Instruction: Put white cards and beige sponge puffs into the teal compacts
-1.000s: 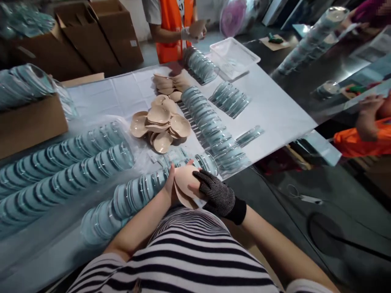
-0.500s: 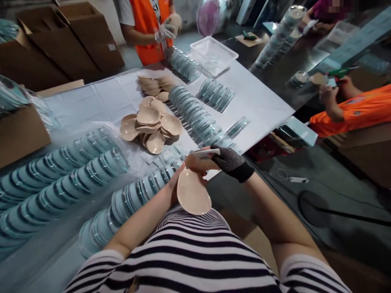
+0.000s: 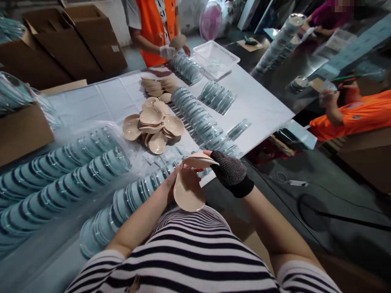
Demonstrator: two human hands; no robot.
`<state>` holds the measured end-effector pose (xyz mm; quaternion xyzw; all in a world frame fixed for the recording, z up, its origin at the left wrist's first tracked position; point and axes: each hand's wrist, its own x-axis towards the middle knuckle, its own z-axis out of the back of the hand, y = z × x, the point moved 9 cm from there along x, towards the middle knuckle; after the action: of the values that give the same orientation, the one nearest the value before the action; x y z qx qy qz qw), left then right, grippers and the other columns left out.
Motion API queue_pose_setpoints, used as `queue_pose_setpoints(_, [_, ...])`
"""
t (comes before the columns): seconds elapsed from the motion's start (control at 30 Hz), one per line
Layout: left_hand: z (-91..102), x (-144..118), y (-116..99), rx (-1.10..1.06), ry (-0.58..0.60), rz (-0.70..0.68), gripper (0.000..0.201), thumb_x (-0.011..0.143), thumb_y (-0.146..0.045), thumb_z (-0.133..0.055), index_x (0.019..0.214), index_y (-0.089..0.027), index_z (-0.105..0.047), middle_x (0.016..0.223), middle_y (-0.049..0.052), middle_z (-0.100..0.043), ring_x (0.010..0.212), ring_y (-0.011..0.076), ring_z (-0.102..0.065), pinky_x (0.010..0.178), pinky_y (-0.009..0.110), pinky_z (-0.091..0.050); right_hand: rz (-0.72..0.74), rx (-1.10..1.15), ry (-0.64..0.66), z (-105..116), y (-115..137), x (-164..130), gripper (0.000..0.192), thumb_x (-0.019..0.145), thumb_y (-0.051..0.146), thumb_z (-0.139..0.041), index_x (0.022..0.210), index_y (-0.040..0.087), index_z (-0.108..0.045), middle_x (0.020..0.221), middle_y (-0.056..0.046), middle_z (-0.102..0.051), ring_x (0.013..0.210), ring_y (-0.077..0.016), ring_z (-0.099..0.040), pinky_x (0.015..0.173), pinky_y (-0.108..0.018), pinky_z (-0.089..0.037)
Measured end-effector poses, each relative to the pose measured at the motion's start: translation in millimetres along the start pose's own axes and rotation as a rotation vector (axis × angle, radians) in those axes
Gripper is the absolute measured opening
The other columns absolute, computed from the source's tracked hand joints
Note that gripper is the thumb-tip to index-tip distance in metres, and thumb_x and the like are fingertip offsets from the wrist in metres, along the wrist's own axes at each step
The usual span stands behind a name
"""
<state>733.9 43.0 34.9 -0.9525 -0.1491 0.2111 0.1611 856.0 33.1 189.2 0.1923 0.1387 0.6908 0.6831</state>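
My bare left hand point(image 3: 170, 185) holds a beige round pad point(image 3: 188, 191) by its edge, hollow side up, close to my striped shirt. My right hand point(image 3: 225, 168), in a black dotted glove, grips a second beige pad point(image 3: 200, 161) flat just above the first. Both hands hover at the near edge of the white-covered table point(image 3: 262, 101). Beyond them lies a heap of loose beige pads point(image 3: 154, 124). Rows of clear round plastic cases point(image 3: 131, 195) run along the table beside my left arm.
More rows of clear cases point(image 3: 198, 118) cross the table's middle. A white basket point(image 3: 216, 58) stands at the far end near a person in an orange vest point(image 3: 155, 24). Cardboard boxes point(image 3: 76, 40) sit at the back left. Another person in orange point(image 3: 351, 114) works at the right.
The two pads were pressed together between my hands; my right hand has lifted one off and now holds it flat above the other, which my left hand keeps low.
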Motion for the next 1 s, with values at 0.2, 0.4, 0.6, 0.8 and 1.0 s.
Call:
queue_pose_setpoints(0.2, [-3.5,3.4,5.6,-0.16,-0.095,-0.041,0.065,0.086,-0.064,-0.058,0.131,-0.018,-0.06,0.123,0.016,-0.068,0.114,0.0324,-0.064,0.092,0.046,-0.052,-0.043,-0.063,0.015,-17.5,7.6,3.8,0.03,0.091,0.021,-0.053,0.116,0.016,-0.068,0.114,-0.014,-0.071,0.106,-0.0264,-0.066,0.089,-0.038,-0.055])
queue_pose_setpoints(0.4, [3.9,-7.9,8.1,-0.36,-0.19,0.052,0.062,0.087,-0.071,-0.049,0.121,-0.022,-0.063,0.111,0.011,-0.072,0.099,0.0308,-0.068,0.091,0.051,-0.051,0.257,0.125,0.21,-59.5,41.6,-34.3,0.065,0.078,0.042,-0.075,0.132,0.011,-0.057,0.141,-0.023,-0.052,0.131,-0.0346,-0.05,0.105,-0.049,-0.049])
queue_pose_setpoints(0.6, [22.0,-4.9,25.1,-0.329,-0.38,0.139,0.058,0.087,-0.07,-0.043,0.094,-0.017,-0.066,0.079,0.01,-0.07,0.072,0.0268,-0.066,0.069,0.042,-0.054,0.237,0.203,0.131,-95.7,26.2,-51.6,0.088,0.086,0.048,-0.066,0.157,0.014,-0.026,0.159,-0.023,-0.03,0.149,-0.0322,-0.03,0.115,-0.049,-0.041])
queue_pose_setpoints(0.8, [33.1,14.9,32.9,0.054,-0.436,0.048,0.07,0.085,-0.078,-0.04,0.102,-0.015,-0.065,0.1,0.015,-0.071,0.098,0.0332,-0.066,0.086,0.048,-0.053,-0.162,0.201,0.096,-116.2,-36.2,-62.9,0.063,0.088,0.028,-0.053,0.151,0.023,-0.042,0.133,-0.012,-0.065,0.106,-0.0286,-0.07,0.086,-0.04,-0.061])
queue_pose_setpoints(1.0, [9.4,87.3,-24.3,1.093,-0.221,-0.426,0.02,0.083,-0.037,-0.066,0.096,-0.022,-0.068,0.114,0.01,-0.065,0.127,0.0306,-0.048,0.119,0.048,-0.022,-0.535,0.265,-0.417,-77.5,-130.1,-118.2,0.047,0.098,0.039,-0.036,0.134,0.018,-0.058,0.12,-0.017,-0.07,0.114,-0.0316,-0.067,0.092,-0.048,-0.058])
